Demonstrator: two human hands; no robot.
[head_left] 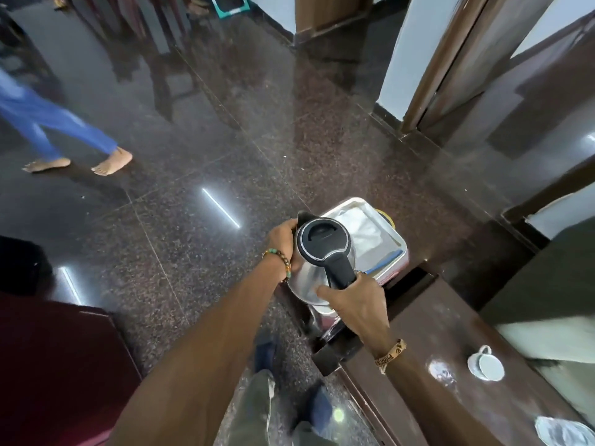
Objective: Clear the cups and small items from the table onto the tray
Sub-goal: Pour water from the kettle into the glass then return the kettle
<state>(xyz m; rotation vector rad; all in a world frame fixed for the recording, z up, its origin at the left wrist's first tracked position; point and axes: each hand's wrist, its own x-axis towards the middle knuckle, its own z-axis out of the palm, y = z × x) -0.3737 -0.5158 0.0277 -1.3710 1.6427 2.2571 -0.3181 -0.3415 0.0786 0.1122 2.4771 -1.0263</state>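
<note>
A steel electric kettle (306, 278) with a black lid and handle hangs over the near end of a metal tray (397, 241) lined with white cloth. My right hand (357, 305) grips the black handle. Against the kettle's left side, near the spout, my left hand (281, 235) has its fingers curved round the steel body. On the dark wooden table (428, 333) to the right stand a white cup on its saucer (486, 365), a crumpled clear wrapper (442, 373) and a glass plate (563, 431) at the lower right edge.
The tray sits at the table's far end, above dark polished granite floor. A person in blue trousers (48, 123) walks barefoot at the left. A maroon surface (54, 365) fills the lower left. Door frames and a white wall (418, 43) stand to the right.
</note>
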